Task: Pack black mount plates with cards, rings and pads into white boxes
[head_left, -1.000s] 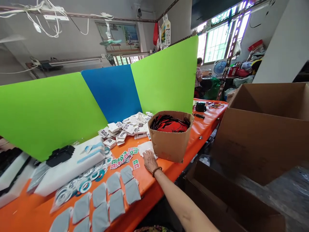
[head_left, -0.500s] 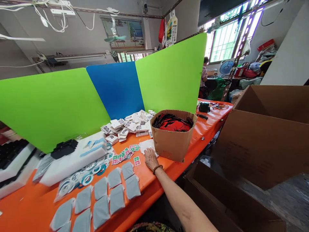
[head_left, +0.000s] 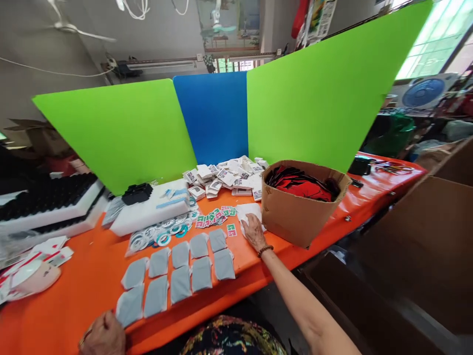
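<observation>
White sheet (head_left: 244, 209) lies at the middle-right of the orange counter (head_left: 88, 261), under and just beyond the fingertips of the right hand (head_left: 253, 231). From the left edge, one left hand (head_left: 103, 334) is near the counter's front, beside the lowest grey piece; its fingers seem curled, but I cannot tell if they enclose something. Next come the grey pieces (head_left: 181, 254), ten in number, in two rows of five. Behind them is one clear bag of rings (head_left: 163, 239), too overlapped to count. To the right is one fan of cards (head_left: 212, 217), also not countable, and one loose card (head_left: 231, 230) apart. Then comes the sheet, one or several layers, I cannot tell; the hand covers part, so its long axis is not clear. The right hand is much nearer to it: the fingers reach forward over it, but whether the grip pinches it is hidden. Just right of the sheet stands one carton (head_left: 288, 214).
</observation>
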Motion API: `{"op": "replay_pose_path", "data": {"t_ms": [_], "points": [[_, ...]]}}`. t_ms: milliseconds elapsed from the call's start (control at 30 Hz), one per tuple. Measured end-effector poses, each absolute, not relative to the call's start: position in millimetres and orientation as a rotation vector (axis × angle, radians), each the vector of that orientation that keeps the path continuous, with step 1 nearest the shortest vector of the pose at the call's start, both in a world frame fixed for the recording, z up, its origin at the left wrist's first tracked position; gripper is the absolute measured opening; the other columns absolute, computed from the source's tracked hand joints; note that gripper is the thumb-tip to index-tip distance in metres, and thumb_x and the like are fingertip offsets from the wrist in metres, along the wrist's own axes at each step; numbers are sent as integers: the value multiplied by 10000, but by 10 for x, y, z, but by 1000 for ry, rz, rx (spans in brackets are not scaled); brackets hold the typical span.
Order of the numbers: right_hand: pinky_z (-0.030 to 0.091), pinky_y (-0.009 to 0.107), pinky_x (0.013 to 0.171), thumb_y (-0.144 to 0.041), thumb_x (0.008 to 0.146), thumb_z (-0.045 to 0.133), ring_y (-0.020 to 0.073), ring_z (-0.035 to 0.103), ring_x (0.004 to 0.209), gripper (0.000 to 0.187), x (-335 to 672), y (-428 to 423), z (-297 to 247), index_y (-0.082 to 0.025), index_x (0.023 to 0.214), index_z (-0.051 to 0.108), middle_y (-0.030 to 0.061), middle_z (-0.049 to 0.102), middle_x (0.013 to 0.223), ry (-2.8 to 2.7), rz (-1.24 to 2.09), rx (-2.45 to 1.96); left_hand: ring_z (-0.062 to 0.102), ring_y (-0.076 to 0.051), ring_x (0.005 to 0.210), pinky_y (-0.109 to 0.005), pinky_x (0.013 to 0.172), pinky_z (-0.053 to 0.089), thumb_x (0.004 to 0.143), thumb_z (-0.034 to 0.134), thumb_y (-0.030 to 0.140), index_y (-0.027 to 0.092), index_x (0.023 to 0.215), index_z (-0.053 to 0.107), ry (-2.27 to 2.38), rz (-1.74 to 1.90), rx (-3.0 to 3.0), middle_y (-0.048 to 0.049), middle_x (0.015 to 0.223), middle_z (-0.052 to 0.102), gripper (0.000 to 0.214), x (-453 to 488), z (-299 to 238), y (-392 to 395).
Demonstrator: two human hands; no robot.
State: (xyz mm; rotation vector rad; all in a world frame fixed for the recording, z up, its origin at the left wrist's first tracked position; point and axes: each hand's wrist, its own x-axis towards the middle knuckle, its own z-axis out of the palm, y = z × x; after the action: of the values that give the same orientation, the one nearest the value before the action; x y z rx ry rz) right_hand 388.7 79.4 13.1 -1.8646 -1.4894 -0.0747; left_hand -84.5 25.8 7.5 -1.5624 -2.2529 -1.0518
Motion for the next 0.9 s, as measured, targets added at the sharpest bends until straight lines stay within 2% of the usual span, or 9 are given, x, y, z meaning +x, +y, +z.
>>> {"op": "replay_pose_path", "data": {"t_ms": [67, 133, 267, 333, 467, 667, 800, 900], "points": [[325, 454, 1014, -194, 918, 408, 299, 407, 1227, 303, 3835, 758, 193, -83, 1156, 559, 215, 506, 1254, -1480, -69, -1853, 360, -190, 514, -343, 603, 326, 730, 373, 332, 242, 517, 339, -2206, -943, -1560, -24, 498, 408, 234, -834, 87, 250], [324, 456, 1010, -157, 909, 387, 295, 407, 1218, 292, 3751, 733, 255, -90, 1134, 560, 206, 507, 1244, -1524, -25, -1827, 422, -204, 544, -345, 621, 353, 761, 362, 326, 234, 536, 374, -2201, -909, -1559, -44, 524, 461, 244, -819, 89, 237], [408, 321, 918, -85, 857, 411, 210, 521, 1035, 265, 3565, 757, 333, -145, 1063, 568, 117, 582, 1068, -1719, 177, -1751, 501, -219, 603, -359, 680, 395, 784, 371, 305, 212, 583, 463, -2242, -933, -1533, -72, 589, 551, 240, -802, 60, 223], [420, 297, 885, -77, 817, 460, 204, 528, 992, 250, 3520, 805, 343, -141, 1037, 561, 111, 568, 1038, -1772, 282, -1765, 521, -223, 626, -366, 707, 401, 791, 367, 306, 205, 609, 497, -2257, -935, -1501, -79, 616, 577, 245, -808, 36, 228], [422, 287, 815, -120, 757, 566, 210, 531, 914, 187, 3571, 936, 355, -130, 943, 552, 108, 530, 980, -1801, 476, -1861, 549, -234, 687, -371, 737, 404, 795, 357, 307, 196, 656, 540, -2289, -896, -1485, -91, 670, 609, 255, -830, -1, 242], [377, 239, 644, -194, 692, 657, 151, 499, 732, 212, 3708, 1075, 470, -170, 832, 499, 42, 492, 895, -1812, 682, -1920, 547, -259, 732, -399, 754, 410, 796, 342, 318, 177, 719, 584, -2294, -843, -1480, -117, 707, 618, 290, -812, 15, 245], [337, 234, 596, -207, 660, 658, 140, 463, 683, 245, 3712, 1068, 544, -190, 787, 449, 22, 473, 854, -1819, 726, -1898, 553, -266, 768, -420, 783, 414, 798, 347, 322, 194, 700, 555, -2347, -878, -1448, -98, 710, 604, 264, -788, 35, 246], [335, 238, 602, -191, 648, 622, 146, 458, 687, 267, 3708, 1054, 544, -200, 823, 419, 5, 466, 820, -1797, 736, -1863, 562, -268, 804, -426, 811, 414, 811, 337, 321, 192, 721, 554, -2350, -890, -1457, -94, 738, 608, 268, -784, 27, 241]]}}
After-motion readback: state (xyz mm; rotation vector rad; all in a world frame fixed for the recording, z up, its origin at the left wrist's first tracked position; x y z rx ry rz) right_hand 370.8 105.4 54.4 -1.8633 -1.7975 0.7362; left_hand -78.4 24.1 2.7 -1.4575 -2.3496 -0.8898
